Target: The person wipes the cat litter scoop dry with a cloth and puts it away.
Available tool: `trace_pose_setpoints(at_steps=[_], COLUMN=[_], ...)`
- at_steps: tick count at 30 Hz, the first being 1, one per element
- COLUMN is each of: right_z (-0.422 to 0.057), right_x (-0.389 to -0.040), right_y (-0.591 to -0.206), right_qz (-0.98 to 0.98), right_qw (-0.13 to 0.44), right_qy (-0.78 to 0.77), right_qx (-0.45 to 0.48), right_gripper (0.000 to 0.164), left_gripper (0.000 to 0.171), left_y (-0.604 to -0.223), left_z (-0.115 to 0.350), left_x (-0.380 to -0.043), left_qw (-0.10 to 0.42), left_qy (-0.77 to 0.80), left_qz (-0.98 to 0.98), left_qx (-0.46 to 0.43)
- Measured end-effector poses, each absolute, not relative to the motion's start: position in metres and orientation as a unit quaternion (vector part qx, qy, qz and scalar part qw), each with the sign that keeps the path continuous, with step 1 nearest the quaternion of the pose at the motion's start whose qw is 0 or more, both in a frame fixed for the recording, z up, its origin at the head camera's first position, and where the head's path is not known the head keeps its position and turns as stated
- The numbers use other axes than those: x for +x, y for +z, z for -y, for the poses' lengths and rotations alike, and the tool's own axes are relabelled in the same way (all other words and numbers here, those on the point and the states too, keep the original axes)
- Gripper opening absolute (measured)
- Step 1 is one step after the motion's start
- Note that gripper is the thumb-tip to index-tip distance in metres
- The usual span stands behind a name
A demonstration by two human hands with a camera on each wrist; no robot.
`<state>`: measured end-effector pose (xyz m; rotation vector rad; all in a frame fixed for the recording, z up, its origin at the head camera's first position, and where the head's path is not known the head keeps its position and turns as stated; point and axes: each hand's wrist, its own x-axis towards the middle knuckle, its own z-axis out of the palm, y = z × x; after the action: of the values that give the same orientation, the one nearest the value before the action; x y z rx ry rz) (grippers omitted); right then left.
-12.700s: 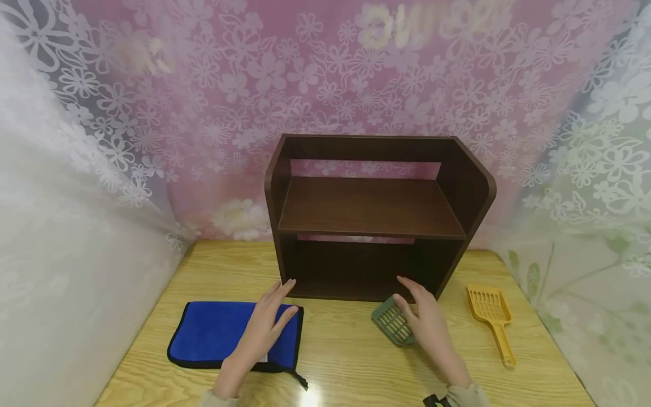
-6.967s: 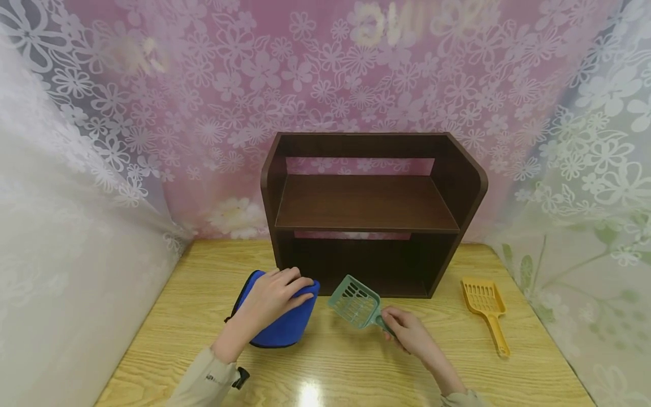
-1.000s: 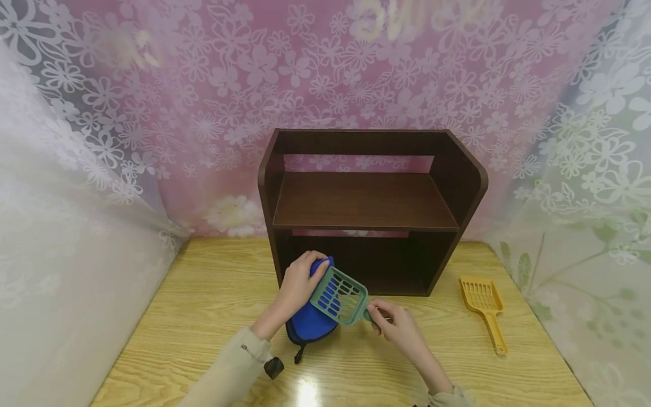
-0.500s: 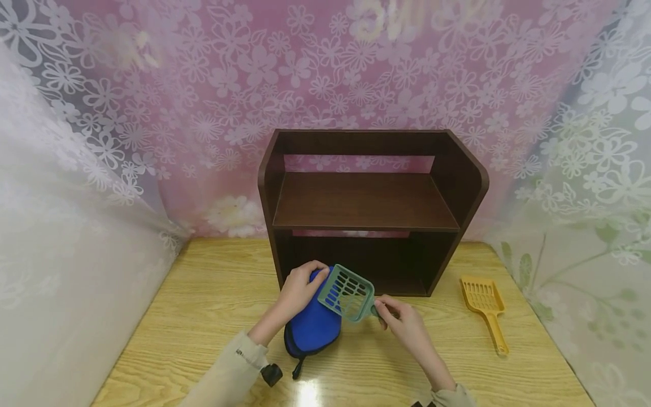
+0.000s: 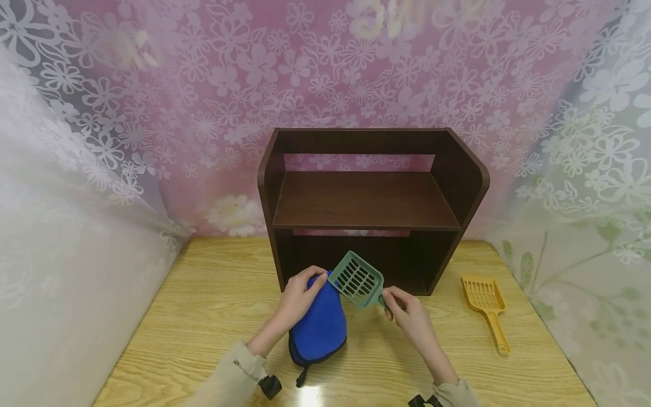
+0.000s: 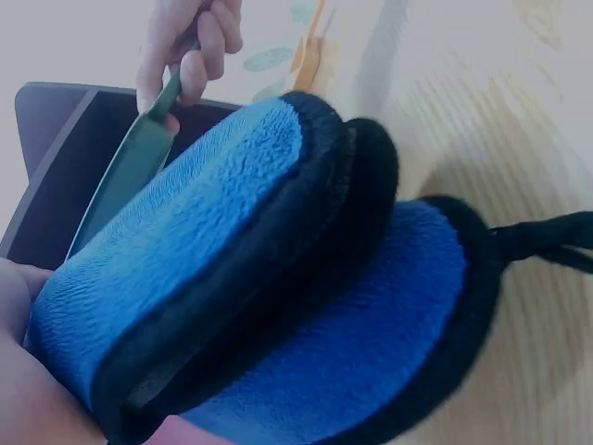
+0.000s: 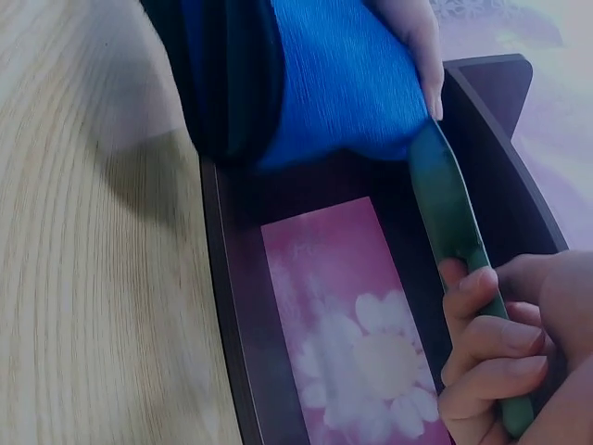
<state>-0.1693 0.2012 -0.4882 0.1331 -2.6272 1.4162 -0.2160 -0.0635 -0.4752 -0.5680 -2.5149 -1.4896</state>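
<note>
In the head view my left hand [image 5: 300,294] grips a folded blue cloth [image 5: 321,328] with black edging by its top, fingers bent over it. The left wrist view shows the cloth [image 6: 250,222] doubled over in layers, its black loop hanging at the right. My right hand [image 5: 414,319] pinches the handle of a green slotted litter scoop [image 5: 377,281], held up just right of the cloth. The scoop's front corner meets the cloth's upper edge near my left fingertips; whether they touch I cannot tell. Curled fingers [image 7: 491,338] wrap the handle in the right wrist view.
A dark brown two-tier shelf [image 5: 366,200] stands behind both hands, its lower compartment partly hidden by cloth and scoop. On the right of the wooden table [image 5: 213,316] lies a yellow litter scoop [image 5: 485,299]. Floral curtains [image 5: 203,113] enclose the back and sides.
The cloth, flat on the table at first, is now folded and lifted. The green scoop was picked up; in the last second it moved up and right, off the cloth's front.
</note>
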Motion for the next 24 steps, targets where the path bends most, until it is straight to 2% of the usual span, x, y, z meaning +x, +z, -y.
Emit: trace_pose_setpoints(at_steps=[9, 17, 24], right_z=[-0.178, -0.169, -0.167], right_x=[-0.163, -0.163, -0.168], right_y=[-0.487, -0.488, -0.486], right_qz=[0.861, 0.858, 0.855], right_qw=[0.09, 0.093, 0.106], right_qy=[0.501, 0.505, 0.506], right_qx=[0.01, -0.028, -0.041], right_gripper=[0.022, 0.02, 0.021], left_gripper=[0.022, 0.022, 0.023], left_y=[-0.481, -0.484, -0.494], left_z=[0.039, 0.02, 0.001], left_x=[-0.206, -0.195, -0.177], left_qw=[0.157, 0.18, 0.169], left_qy=[-0.561, -0.599, -0.579], left_qz=[0.805, 0.777, 0.792], left_qx=[-0.109, -0.067, -0.091])
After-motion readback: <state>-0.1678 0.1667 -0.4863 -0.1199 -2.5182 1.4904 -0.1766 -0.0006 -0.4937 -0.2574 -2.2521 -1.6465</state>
